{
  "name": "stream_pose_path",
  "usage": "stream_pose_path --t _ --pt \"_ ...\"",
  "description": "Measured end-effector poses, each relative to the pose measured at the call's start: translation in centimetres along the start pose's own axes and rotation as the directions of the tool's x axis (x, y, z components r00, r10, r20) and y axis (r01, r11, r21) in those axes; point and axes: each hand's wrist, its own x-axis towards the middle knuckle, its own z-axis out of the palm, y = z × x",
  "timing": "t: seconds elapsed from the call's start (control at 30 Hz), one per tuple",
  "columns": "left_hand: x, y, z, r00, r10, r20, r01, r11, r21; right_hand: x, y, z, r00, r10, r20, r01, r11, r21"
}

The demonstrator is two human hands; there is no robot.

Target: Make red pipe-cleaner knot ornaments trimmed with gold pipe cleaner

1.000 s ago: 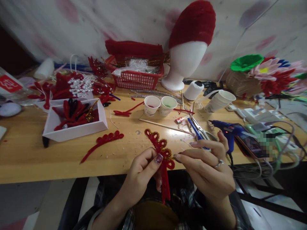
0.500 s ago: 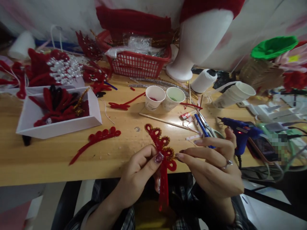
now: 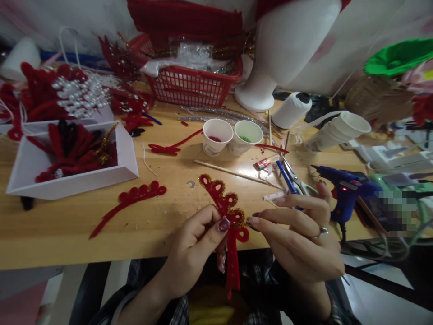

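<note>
My left hand (image 3: 192, 250) pinches a red pipe-cleaner piece (image 3: 232, 257) between thumb and fingers, above the table's front edge. It has a row of small loops along its right side and a long straight tail hanging down. Gold tinsel pipe cleaner (image 3: 240, 215) edges the upper loops; the lowest loop is bare red. At that gold edge, the thumb and forefinger tips of my right hand (image 3: 297, 243) are closed on the tinsel's end, the other fingers curled loosely. A similar red looped piece (image 3: 142, 193), without gold, lies on the table to the left.
A white box (image 3: 84, 178) of red and black pieces stands left. Two paper cups (image 3: 216, 140) hold red and green bits. At right are scissors (image 3: 296, 178) and a blue glue gun (image 3: 350, 185), its light lit. A red basket (image 3: 189, 88) stands behind.
The view has shifted slightly, so the table things sit a little differently. Both hands keep nearly the same hold on the red piece and its gold edging.
</note>
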Motion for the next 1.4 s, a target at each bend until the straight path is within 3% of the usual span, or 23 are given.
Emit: stream_pose_path --t 0.3,0.5,0.63,0.7,0.77,0.87,0.93,1.07,1.23,1.33,1.4 --pt "0.0 0.2 0.1 1.0 -0.002 -0.03 0.003 1.0 0.03 -0.3 0.3 0.1 0.999 0.032 0.009 -0.032 0.999 0.011" --pt "0.1 0.4 0.0 0.998 0.018 -0.06 -0.011 0.995 0.102 0.1 0.6 0.3 0.995 0.065 0.078 -0.07 0.996 0.063" --pt "0.2 0.6 -0.3 0.983 0.122 -0.135 -0.073 0.944 0.32 0.1 0.8 0.1 0.962 0.175 0.211 -0.203 0.972 0.119" --pt "0.3 0.7 -0.6 0.955 0.263 -0.138 -0.15 0.829 0.538 0.1 1.0 -0.2 0.939 0.202 0.279 -0.251 0.955 0.156" --pt "0.4 0.6 -0.8 0.907 0.413 -0.082 -0.233 0.653 0.721 0.3 1.0 -0.5 0.927 0.213 0.307 -0.283 0.937 0.204" --pt "0.4 0.3 -1.2 0.818 0.575 0.035 -0.312 0.392 0.865 0.8 0.9 -0.8 0.938 0.223 0.264 -0.281 0.937 0.206" --pt "0.3 0.0 -1.5 0.796 0.593 0.122 -0.338 0.268 0.902 1.3 0.7 -0.9 0.949 0.222 0.224 -0.258 0.955 0.148" --pt "0.0 -0.6 -2.3 0.785 0.562 0.26 -0.396 0.134 0.908 1.8 0.3 -1.1 0.961 0.221 0.166 -0.229 0.973 0.026" --pt "-0.2 -0.6 -2.3 0.689 0.596 0.412 -0.498 -0.023 0.867 1.1 0.4 -1.4 0.965 0.216 0.147 -0.208 0.976 -0.068" --pt "-0.7 -0.5 -1.5 0.721 0.592 0.36 -0.474 0.042 0.88 0.9 0.6 -1.5 0.966 0.206 0.154 -0.194 0.977 -0.089" --pt "-1.0 -0.6 -0.9 0.81 0.548 0.21 -0.403 0.26 0.877 1.1 0.7 -1.6 0.971 0.193 0.143 -0.182 0.979 -0.091"
